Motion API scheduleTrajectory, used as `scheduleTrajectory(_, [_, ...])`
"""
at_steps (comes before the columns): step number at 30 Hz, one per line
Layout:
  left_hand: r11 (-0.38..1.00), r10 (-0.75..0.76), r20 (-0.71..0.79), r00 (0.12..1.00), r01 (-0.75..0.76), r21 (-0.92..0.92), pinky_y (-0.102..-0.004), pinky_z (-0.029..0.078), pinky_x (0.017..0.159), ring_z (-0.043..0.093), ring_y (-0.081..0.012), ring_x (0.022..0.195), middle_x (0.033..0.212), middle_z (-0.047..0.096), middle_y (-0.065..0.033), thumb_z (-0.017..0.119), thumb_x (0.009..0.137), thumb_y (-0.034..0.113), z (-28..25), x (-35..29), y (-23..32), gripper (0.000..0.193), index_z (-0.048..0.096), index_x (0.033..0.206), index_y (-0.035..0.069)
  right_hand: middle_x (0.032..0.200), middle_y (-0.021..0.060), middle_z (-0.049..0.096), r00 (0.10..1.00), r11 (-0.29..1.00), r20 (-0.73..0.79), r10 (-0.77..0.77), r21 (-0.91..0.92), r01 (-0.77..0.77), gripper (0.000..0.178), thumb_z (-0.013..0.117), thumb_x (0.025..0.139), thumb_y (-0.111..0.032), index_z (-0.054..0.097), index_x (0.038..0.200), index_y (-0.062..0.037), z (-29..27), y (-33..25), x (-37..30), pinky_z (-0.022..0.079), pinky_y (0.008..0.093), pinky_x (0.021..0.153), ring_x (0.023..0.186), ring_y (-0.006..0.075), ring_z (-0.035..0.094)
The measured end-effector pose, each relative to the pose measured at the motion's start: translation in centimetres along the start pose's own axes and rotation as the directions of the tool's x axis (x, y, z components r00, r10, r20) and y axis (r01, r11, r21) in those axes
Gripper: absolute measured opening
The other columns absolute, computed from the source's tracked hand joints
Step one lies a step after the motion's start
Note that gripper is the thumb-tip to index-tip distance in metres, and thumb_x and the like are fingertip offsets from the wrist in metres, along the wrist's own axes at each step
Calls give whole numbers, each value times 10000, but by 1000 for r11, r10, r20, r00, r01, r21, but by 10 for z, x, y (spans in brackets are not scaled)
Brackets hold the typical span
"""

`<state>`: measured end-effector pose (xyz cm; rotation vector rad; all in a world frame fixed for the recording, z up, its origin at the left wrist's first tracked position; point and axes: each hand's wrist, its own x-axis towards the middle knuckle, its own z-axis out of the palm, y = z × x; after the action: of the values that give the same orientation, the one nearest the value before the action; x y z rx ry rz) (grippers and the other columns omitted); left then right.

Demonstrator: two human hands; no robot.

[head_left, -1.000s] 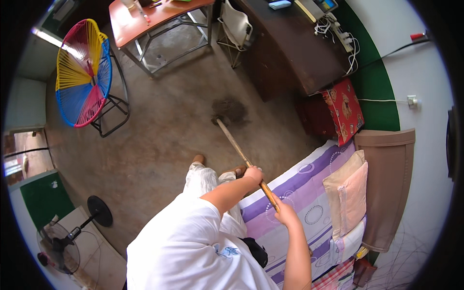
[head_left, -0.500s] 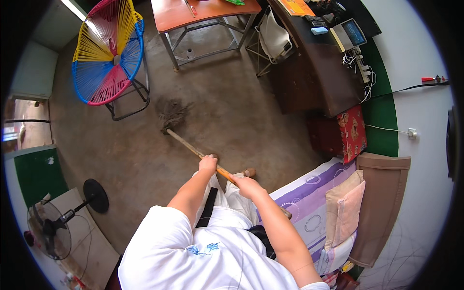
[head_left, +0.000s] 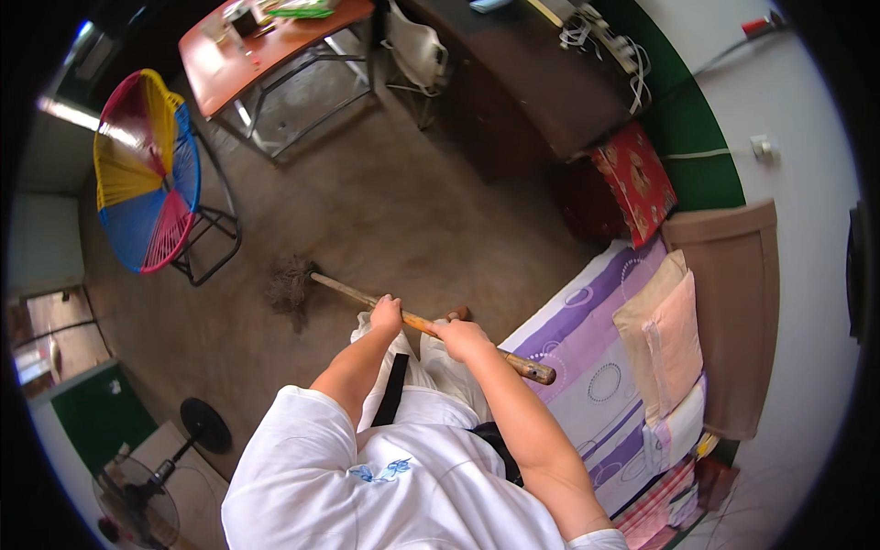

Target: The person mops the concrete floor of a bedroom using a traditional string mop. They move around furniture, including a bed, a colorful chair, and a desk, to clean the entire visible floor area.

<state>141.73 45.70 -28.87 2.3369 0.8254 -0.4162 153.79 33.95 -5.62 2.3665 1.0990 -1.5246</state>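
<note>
A string mop with a long wooden handle [head_left: 346, 291] slants across in front of me. Its grey, shaggy head [head_left: 291, 282] lies on the brown floor [head_left: 385, 211] to the left. My left hand [head_left: 387, 314] is wrapped round the handle partway along it. Farther up the handle, my right hand [head_left: 461, 337] grips it too, closer to my body. The handle's rounded end sticks out to the right, past my right forearm and over the edge of the bed [head_left: 587, 357].
A round multicoloured string chair [head_left: 151, 174] stands at left. An orange-topped table [head_left: 247, 60] and a white chair [head_left: 412, 46] are at the far side, beside a dark desk [head_left: 522, 73]. A red patterned box [head_left: 634, 174] adjoins the bed. A fan [head_left: 137, 500] stands lower left.
The mop head has shifted left and nearer to me, and the handle lies flatter, its end farther out to the right. My view has turned, tilting the furniture. Both hands keep their grip.
</note>
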Motion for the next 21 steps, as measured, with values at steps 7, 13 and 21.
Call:
scheduleTrajectory(7, [983, 170, 147, 974, -179, 48, -404, 469, 706, 555, -301, 889, 920, 532, -112, 575, 732, 164, 64, 32, 163, 68, 591, 788, 129, 957, 134, 617, 982, 969, -111, 155, 209, -129, 476, 419, 838, -70, 459, 1232, -336, 14, 156, -57, 490, 392, 726, 857, 313, 612])
scheduleTrajectory(13, [936, 322, 249, 913, -346, 60, -391, 486, 791, 519, -270, 1025, 995, 562, -113, 471, 820, 185, 151, 28, 295, 212, 625, 831, 40, 860, 180, 593, 925, 845, -114, 364, 458, -276, 641, 435, 754, 15, 409, 1284, -343, 49, 262, -138, 469, 411, 685, 782, 349, 590])
scheduleTrajectory(21, [617, 673, 480, 563, -785, 56, -353, 493, 794, 526, -277, 1014, 969, 554, -108, 602, 694, 61, 194, -6, 406, 114, 622, 806, 62, 878, 204, 566, 756, 595, -44, 653, 647, -477, 675, 505, 727, 21, 383, 1313, -290, 110, 297, -197, 462, 402, 720, 819, 355, 573])
